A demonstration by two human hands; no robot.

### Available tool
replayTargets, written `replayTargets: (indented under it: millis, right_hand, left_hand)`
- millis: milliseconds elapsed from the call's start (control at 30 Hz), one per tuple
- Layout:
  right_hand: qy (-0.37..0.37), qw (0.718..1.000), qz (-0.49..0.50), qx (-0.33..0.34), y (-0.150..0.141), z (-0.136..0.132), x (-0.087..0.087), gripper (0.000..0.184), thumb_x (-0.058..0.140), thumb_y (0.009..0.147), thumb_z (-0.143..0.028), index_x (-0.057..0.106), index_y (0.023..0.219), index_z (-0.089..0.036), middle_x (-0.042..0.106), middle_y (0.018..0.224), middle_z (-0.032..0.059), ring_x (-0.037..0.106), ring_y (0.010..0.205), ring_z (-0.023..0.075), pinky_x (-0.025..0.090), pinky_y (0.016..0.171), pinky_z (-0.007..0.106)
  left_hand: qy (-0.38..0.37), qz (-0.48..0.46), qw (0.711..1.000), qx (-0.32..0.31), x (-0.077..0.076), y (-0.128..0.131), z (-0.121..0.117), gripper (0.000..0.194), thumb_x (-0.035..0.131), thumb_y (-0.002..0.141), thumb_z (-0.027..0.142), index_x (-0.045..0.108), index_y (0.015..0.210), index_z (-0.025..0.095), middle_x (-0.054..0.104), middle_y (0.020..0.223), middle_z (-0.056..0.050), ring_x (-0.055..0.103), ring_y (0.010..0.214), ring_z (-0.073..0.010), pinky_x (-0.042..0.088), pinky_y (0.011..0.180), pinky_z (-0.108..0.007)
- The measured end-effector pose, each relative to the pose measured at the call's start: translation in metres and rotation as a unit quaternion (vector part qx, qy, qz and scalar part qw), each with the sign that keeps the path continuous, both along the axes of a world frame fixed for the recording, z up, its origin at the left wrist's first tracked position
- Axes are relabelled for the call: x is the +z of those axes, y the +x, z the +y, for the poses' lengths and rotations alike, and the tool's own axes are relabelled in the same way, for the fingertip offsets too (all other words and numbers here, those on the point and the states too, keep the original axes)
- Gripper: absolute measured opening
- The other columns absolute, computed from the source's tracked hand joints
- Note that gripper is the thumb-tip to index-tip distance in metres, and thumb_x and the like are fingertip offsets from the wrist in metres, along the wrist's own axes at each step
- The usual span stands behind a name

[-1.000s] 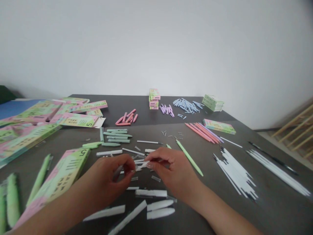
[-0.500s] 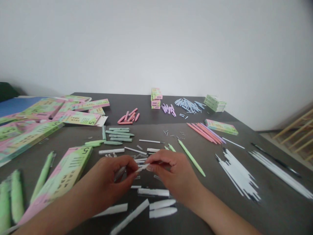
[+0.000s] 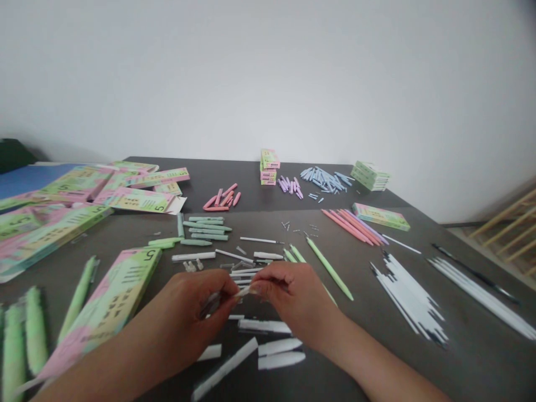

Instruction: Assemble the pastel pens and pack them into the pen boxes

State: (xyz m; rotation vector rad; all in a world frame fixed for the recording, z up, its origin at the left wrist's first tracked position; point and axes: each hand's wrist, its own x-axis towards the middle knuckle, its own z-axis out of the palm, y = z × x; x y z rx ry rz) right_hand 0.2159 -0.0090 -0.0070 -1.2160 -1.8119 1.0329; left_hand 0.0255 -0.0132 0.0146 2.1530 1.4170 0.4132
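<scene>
Both hands meet at the middle of the table. My left hand (image 3: 195, 310) pinches one end of a small white pen part (image 3: 243, 292) between thumb and forefinger. On its other end, the thumb and fingertips of my right hand (image 3: 297, 304) are closed. Something clear shows in the curl of my left fingers, too hidden to name. White pen barrels (image 3: 264, 326) and two white pointed pen pieces (image 3: 281, 360) lie just below the hands. Behind the fingertips are thin white rods (image 3: 247, 271) and small clear pieces (image 3: 192, 264).
Green pens (image 3: 330, 269) lie right of my right hand, with white refills (image 3: 412, 298) farther right. A printed pen box (image 3: 119, 298) is beside my left forearm. Dark green (image 3: 208, 228), pink (image 3: 226, 196), purple (image 3: 290, 186) and blue pen parts (image 3: 326, 180) are grouped farther back.
The view has shifted slightly, so the table things sit a little farther right. Both hands still pinch the white pen part, which is now more covered by the fingers.
</scene>
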Motion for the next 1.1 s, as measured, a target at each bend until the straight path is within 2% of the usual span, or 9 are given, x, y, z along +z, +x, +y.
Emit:
replayTargets:
  millis: [100, 200, 300, 567, 700, 867, 1000, 1100]
  right_hand:
    - [0.001, 0.999, -0.029, -0.017, 0.009, 0.006, 0.005, 0.013, 0.063, 0.082, -0.015, 0.073, 0.075, -0.017, 0.068, 0.066, -0.0008, 0.058, 0.062, 0.0118, 0.037, 0.055, 0.020]
    - [0.036, 0.994, -0.062, -0.082, 0.023, 0.015, 0.009, 0.014, 0.062, 0.081, -0.015, 0.073, 0.074, -0.019, 0.068, 0.065, -0.0019, 0.056, 0.059, 0.0114, 0.035, 0.054, 0.021]
    - [0.059, 0.987, -0.084, -0.122, 0.034, 0.023, 0.010, 0.014, 0.062, 0.081, -0.015, 0.073, 0.074, -0.019, 0.067, 0.063, -0.0023, 0.054, 0.055, 0.0113, 0.034, 0.053, 0.022]
    - [0.133, 0.976, -0.125, -0.121, 0.037, 0.026, 0.007, 0.013, 0.062, 0.082, -0.014, 0.072, 0.076, -0.020, 0.072, 0.072, -0.0011, 0.057, 0.059, 0.0119, 0.036, 0.056, 0.023]
    - [0.132, 0.976, -0.131, -0.117, 0.038, 0.026, 0.006, 0.013, 0.062, 0.082, -0.014, 0.073, 0.077, -0.020, 0.072, 0.073, -0.0007, 0.059, 0.062, 0.0125, 0.038, 0.059, 0.023]
    - [0.116, 0.979, -0.134, -0.105, 0.038, 0.026, 0.008, 0.014, 0.062, 0.082, -0.012, 0.073, 0.077, -0.020, 0.071, 0.073, -0.0002, 0.060, 0.064, 0.0130, 0.039, 0.062, 0.024]
    - [0.101, 0.979, -0.147, -0.101, 0.038, 0.026, 0.010, 0.014, 0.062, 0.082, -0.012, 0.072, 0.077, -0.020, 0.072, 0.075, 0.0010, 0.061, 0.068, 0.0144, 0.039, 0.064, 0.025]
    - [0.104, 0.977, -0.158, -0.097, 0.038, 0.027, 0.011, 0.014, 0.061, 0.082, -0.011, 0.073, 0.078, -0.018, 0.072, 0.077, 0.0027, 0.062, 0.071, 0.0154, 0.039, 0.066, 0.026]
  left_hand:
    - [0.005, 0.025, 1.000, -0.003, -0.005, -0.005, 0.008, 0.021, 0.050, 0.083, 0.036, 0.065, 0.074, 0.023, 0.063, 0.061, 0.003, 0.053, 0.055, -0.0132, 0.037, 0.052, -0.023]
    - [0.013, 0.058, 0.998, -0.020, -0.013, -0.011, 0.019, 0.018, 0.049, 0.082, 0.029, 0.065, 0.077, 0.023, 0.067, 0.074, 0.001, 0.061, 0.068, -0.0163, 0.041, 0.062, -0.025]
    - [0.016, 0.095, 0.994, -0.047, -0.024, -0.013, 0.026, 0.023, 0.045, 0.084, 0.027, 0.067, 0.080, 0.023, 0.066, 0.081, -0.002, 0.063, 0.076, -0.0190, 0.043, 0.069, -0.028]
    - [-0.025, 0.135, 0.987, -0.078, -0.040, -0.008, 0.031, 0.023, 0.045, 0.085, 0.024, 0.068, 0.087, 0.025, 0.068, 0.090, -0.002, 0.065, 0.081, -0.0202, 0.045, 0.073, -0.030]
    - [-0.018, 0.120, 0.989, -0.081, -0.038, -0.009, 0.030, 0.025, 0.044, 0.088, 0.027, 0.068, 0.088, 0.024, 0.068, 0.089, -0.003, 0.064, 0.080, -0.0197, 0.046, 0.072, -0.029]
    - [0.019, 0.118, 0.989, -0.086, -0.028, -0.006, 0.031, 0.029, 0.039, 0.089, 0.024, 0.068, 0.082, 0.022, 0.068, 0.082, -0.004, 0.063, 0.074, -0.0195, 0.045, 0.068, -0.028]
    - [0.055, 0.149, 0.984, -0.083, -0.021, 0.008, 0.040, 0.027, 0.039, 0.088, 0.023, 0.066, 0.086, 0.021, 0.068, 0.085, -0.005, 0.064, 0.076, -0.0203, 0.045, 0.069, -0.029]
    - [0.068, 0.193, 0.974, -0.095, -0.022, 0.025, 0.047, 0.025, 0.041, 0.088, 0.022, 0.065, 0.091, 0.022, 0.067, 0.090, -0.005, 0.065, 0.080, -0.0218, 0.045, 0.070, -0.031]
